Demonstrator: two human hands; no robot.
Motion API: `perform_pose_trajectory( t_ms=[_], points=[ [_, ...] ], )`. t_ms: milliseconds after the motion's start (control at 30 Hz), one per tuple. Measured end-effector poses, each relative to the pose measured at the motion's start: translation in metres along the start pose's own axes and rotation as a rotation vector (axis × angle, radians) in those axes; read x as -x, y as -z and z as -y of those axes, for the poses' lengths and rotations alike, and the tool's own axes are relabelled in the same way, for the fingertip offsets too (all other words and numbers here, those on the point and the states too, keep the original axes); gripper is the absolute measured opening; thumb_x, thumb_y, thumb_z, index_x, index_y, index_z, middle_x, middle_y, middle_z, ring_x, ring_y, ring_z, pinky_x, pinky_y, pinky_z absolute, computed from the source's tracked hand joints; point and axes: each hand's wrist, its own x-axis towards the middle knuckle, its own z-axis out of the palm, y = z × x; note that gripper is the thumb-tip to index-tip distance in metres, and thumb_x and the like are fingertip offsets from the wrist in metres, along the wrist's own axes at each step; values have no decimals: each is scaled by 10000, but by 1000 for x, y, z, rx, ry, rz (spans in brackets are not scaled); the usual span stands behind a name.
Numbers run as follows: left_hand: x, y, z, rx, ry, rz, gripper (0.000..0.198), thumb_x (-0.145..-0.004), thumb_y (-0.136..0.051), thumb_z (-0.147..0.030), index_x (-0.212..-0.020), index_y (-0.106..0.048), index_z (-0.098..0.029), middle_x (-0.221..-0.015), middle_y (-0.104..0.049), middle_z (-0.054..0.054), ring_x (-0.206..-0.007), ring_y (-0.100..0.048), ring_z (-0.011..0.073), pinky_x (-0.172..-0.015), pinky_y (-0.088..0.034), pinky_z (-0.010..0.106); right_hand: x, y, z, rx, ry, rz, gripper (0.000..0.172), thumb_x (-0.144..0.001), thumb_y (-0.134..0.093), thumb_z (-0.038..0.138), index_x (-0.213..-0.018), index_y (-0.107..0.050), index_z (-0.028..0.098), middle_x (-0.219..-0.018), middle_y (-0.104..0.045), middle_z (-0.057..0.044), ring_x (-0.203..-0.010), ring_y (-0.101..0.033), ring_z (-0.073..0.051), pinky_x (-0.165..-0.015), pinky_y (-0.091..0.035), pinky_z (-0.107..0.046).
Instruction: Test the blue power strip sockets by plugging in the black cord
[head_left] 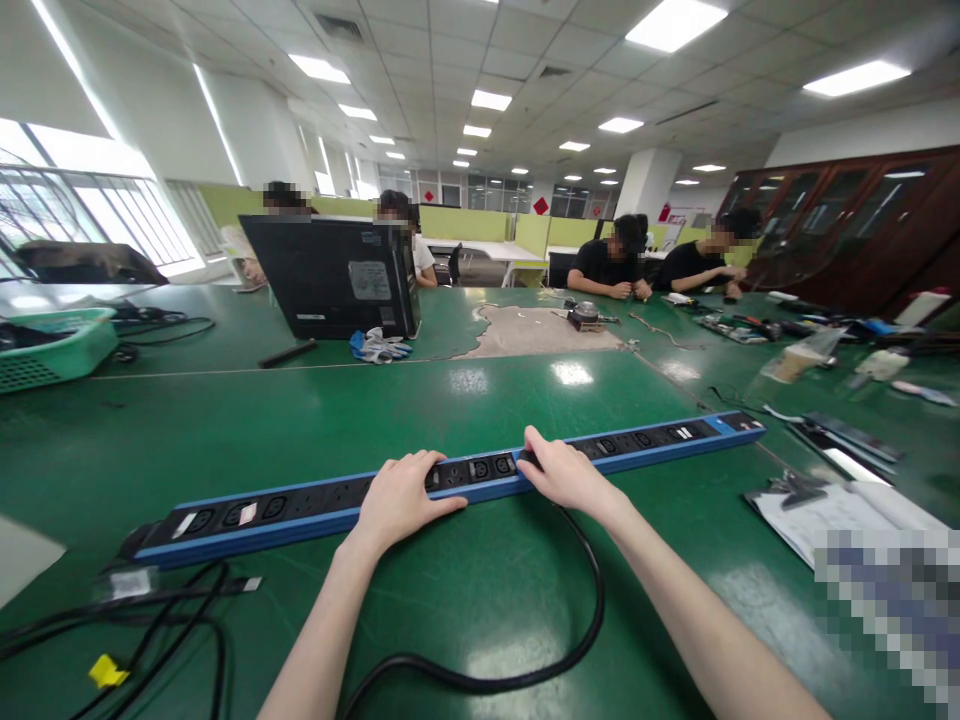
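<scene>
A long power strip (330, 507) with a blue frame and black sockets lies slantwise across the green table. My left hand (405, 495) is wrapped over its middle, with the fingers on the far side and the thumb along the near edge. Just right of the middle, my right hand (566, 470) is closed around a black plug (529, 460) at the sockets. Most of the plug is hidden by the fingers, so I cannot tell how deep it sits. From under that hand a thick black power cord (596, 590) loops toward me.
More black cables (176, 610) with a yellow tag lie at the lower left. Beyond the strip stand a black computer case (337, 275), a glove (380, 347) and a green basket (64, 350). A clipboard (795, 510) lies at right. Several people sit across the table.
</scene>
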Motion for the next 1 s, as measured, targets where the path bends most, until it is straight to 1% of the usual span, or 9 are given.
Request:
perform_pose_trajectory(
  t_ms=[100, 133, 200, 267, 433, 600, 733, 867, 1000],
  points=[
    [0, 1, -1, -2, 7, 6, 595, -748, -693, -675, -1180, -613, -275, -1124, -687, 60, -1026, -633, 283, -856, -434, 363, -1, 20, -15, -180, -18, 116, 388, -1045, -298, 526, -1051, -560, 240, -826, -709, -13, -620, -647, -144, -630, -387, -236],
    [0, 1, -1, -3, 5, 5, 596, -749, -691, -677, -1181, -612, -274, -1123, -687, 61, -1027, -633, 284, -857, -433, 362, -1, 25, -19, -179, -34, 97, 437, -1045, -275, 545, -1019, -586, 239, -820, -711, -12, -607, -642, -139, -632, -391, -238],
    [0, 0, 0, -7, 2, 2, 595, -753, -684, -683, -1180, -610, -275, -1126, -685, 64, -1033, -631, 285, -859, -432, 362, 0, 30, -23, -74, -56, -8, 498, -1022, -298, 598, -955, -632, 234, -835, -717, -36, -682, -664, -171, -665, -404, -261],
    [0, -1, 1, -11, 3, 1, 604, -753, -681, -688, -1187, -607, -276, -1134, -683, 67, -1039, -629, 286, -867, -430, 364, 0, 28, -20, 66, -48, -52, 526, -988, -355, 637, -898, -672, 227, -850, -721, -73, -792, -683, -230, -712, -419, -300],
    [2, -1, 1, -11, 7, -4, 637, -745, -677, -706, -1202, -600, -270, -1115, -685, 68, -1022, -628, 279, -892, -426, 367, -4, 8, 3, 243, -26, 31, 576, -1022, -309, 529, -873, -731, 165, -937, -728, -189, -879, -700, -306, -783, -448, -386],
    [3, 0, 1, -9, 14, -6, 634, -736, -680, -714, -1185, -605, -273, -1099, -685, 64, -1017, -627, 278, -893, -427, 370, -5, 3, 16, 285, -64, -10, 487, -1019, -376, 483, -967, -697, 121, -978, -710, -241, -922, -696, -344, -803, -454, -412],
    [2, -1, 1, -1, 10, -8, 625, -741, -681, -707, -1185, -602, -275, -1102, -685, 61, -1018, -627, 278, -889, -428, 371, -5, 12, 9, 234, -35, -66, 339, -981, -510, 450, -1145, -601, 168, -959, -713, -163, -894, -695, -310, -755, -453, -362],
    [1, -1, 1, -6, 20, 4, 618, -739, -693, -691, -1192, -600, -281, -1123, -683, 62, -1023, -631, 283, -889, -431, 374, -8, 18, -9, 40, 126, -21, 190, -963, -563, 396, -1051, -609, 235, -946, -717, -67, -841, -685, -217, -698, -438, -282],
    [-1, -1, 1, -12, 28, 5, 626, -732, -699, -689, -1193, -600, -277, -1131, -683, 67, -1034, -630, 289, -888, -431, 377, -15, 14, -21, -249, 166, 106, 185, -959, -549, 374, -1055, -584, 220, -828, -712, -15, -636, -652, -151, -573, -433, -237]
  ],
)
